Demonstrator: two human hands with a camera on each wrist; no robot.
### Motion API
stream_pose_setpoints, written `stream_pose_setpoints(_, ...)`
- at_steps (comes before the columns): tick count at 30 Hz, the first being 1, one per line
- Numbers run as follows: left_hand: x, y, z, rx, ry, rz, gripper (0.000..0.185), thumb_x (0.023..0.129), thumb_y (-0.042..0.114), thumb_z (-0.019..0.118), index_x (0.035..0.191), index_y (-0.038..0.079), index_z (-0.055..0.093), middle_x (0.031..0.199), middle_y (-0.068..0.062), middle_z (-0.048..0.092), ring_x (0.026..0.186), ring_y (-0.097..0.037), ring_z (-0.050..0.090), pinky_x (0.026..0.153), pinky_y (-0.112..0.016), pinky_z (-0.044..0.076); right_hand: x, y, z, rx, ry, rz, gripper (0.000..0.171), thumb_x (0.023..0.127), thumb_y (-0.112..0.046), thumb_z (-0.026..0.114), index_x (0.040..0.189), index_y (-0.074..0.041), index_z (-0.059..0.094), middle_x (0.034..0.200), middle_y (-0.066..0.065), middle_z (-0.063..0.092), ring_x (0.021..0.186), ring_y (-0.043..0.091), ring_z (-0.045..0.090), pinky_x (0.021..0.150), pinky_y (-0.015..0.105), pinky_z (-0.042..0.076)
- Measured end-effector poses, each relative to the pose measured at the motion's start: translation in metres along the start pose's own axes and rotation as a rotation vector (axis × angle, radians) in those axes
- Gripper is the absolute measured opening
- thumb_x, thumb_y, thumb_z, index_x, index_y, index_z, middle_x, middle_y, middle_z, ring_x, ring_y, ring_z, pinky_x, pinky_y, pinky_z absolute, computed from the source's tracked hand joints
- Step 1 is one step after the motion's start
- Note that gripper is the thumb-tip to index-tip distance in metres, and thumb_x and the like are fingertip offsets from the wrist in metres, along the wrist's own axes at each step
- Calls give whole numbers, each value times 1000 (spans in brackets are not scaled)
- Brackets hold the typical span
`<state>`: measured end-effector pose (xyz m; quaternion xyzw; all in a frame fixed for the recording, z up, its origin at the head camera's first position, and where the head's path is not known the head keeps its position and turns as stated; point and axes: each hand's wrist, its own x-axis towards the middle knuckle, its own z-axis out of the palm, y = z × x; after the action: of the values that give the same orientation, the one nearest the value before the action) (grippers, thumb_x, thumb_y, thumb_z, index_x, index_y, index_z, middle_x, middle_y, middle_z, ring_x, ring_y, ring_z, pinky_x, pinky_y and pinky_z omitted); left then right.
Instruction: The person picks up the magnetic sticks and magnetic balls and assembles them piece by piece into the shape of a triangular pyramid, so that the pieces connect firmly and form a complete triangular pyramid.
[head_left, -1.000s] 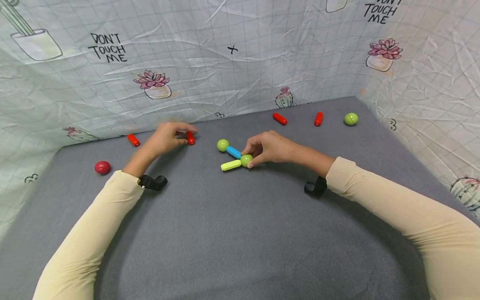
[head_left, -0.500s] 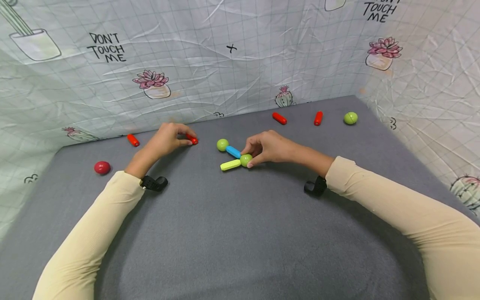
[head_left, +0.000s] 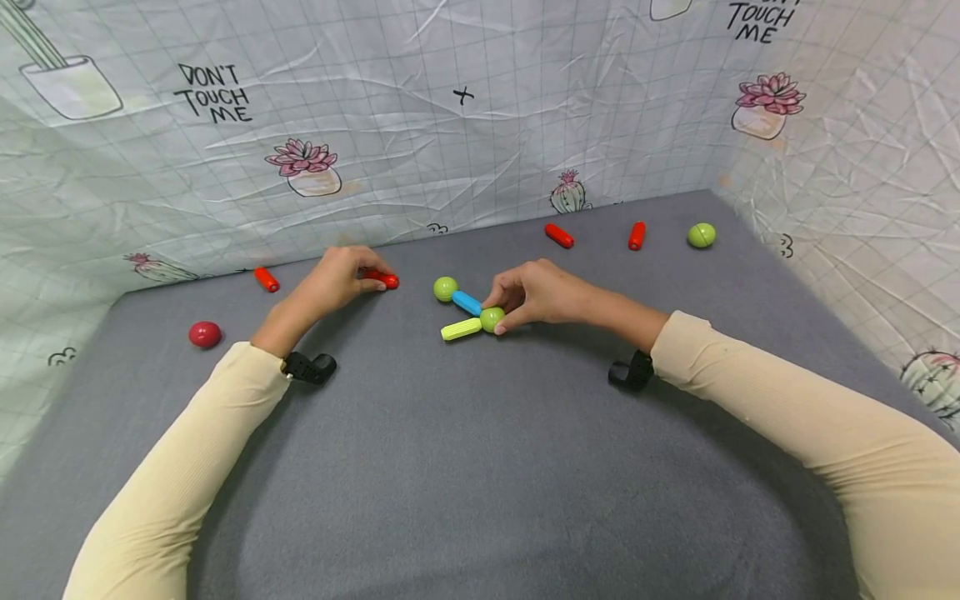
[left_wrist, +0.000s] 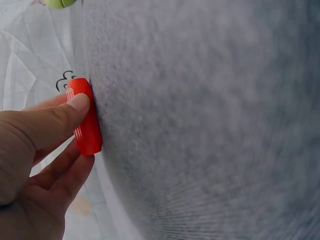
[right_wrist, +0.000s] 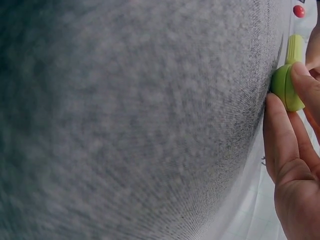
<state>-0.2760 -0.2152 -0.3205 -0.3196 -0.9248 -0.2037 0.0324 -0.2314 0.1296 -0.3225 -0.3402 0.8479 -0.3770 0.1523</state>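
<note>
My left hand (head_left: pixel 339 279) pinches a red rod (left_wrist: pixel 88 126) between thumb and fingers; the left wrist view has it lying against the grey surface. In the head view, the fingers hide part of that rod. With thumb and fingers, my right hand (head_left: pixel 553 293) holds a green ball (head_left: pixel 492 320) on the table. A blue rod (head_left: pixel 467 303) and a yellow-green rod (head_left: pixel 461 329) reach leftward from this ball, forming a V. At the blue rod's far end sits a second green ball (head_left: pixel 446 289). The rods' joints are partly hidden by fingers.
On the left lie a red ball (head_left: pixel 205 335) and a red rod (head_left: pixel 266 279). Along the back right are another red rod (head_left: pixel 558 236), a further red rod (head_left: pixel 637 236) and a loose green ball (head_left: pixel 701 235). A printed cloth (head_left: pixel 420 125) walls the grey table (head_left: pixel 480 467).
My left fingers have closed on the red rod and turned it from pointing toward me to lying more sideways. The right hand and the joined pieces stay in place.
</note>
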Motion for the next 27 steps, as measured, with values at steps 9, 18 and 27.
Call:
stream_pose_setpoints(9, 0, 16, -2, -60, -20, -66, 17, 91, 7, 77, 107, 2, 78, 102, -14, 76, 95, -30, 70, 84, -47, 56, 1, 2, -2, -1, 2, 3, 29, 79, -12, 89, 105, -12, 78, 103, -2, 77, 93, 10, 73, 79, 26, 58)
stream_pose_setpoints(18, -4, 27, -3, -87, -23, -133, 18, 91, 10, 78, 108, 4, 78, 101, -12, 77, 87, -24, 69, 74, -34, 52, 1, 0, -1, 7, -1, -5, 30, 78, -11, 89, 106, -12, 78, 102, -2, 77, 92, 10, 73, 78, 26, 59)
stream_pose_setpoints(27, -8, 34, -4, -99, -54, -162, 19, 93, 14, 76, 110, 7, 79, 104, -9, 77, 87, -21, 65, 73, -32, 50, 1, 0, -1, 14, -3, 2, 29, 78, -11, 90, 105, -12, 78, 102, -2, 77, 92, 10, 73, 78, 26, 58)
